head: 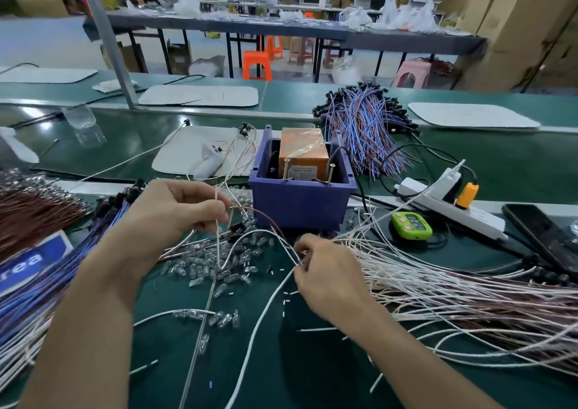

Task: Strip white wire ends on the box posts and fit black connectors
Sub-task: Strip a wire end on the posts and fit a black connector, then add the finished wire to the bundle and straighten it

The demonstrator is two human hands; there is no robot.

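Note:
A purple box point(300, 202) stands at the centre of the green bench, with an orange block point(302, 152) and two brass posts point(331, 174) inside. My left hand point(175, 211) pinches thin white and brown wires point(250, 213) just left of the box. My right hand point(328, 277) pinches white wire ends point(281, 283) in front of the box, at the tip of a large bundle of white wires point(469, 289). Small clear bulbs point(215, 261) and white insulation bits lie scattered between my hands. A black connector point(236, 228) lies among the bulbs under my left hand.
Blue wires point(47, 283) with black connectors lie at the left, brown wires point(28, 214) behind them. A bunch of blue-and-brown wires point(366, 133) sits behind the box. A green timer point(411, 225), power strip point(450, 205) and phone point(544, 236) lie to the right.

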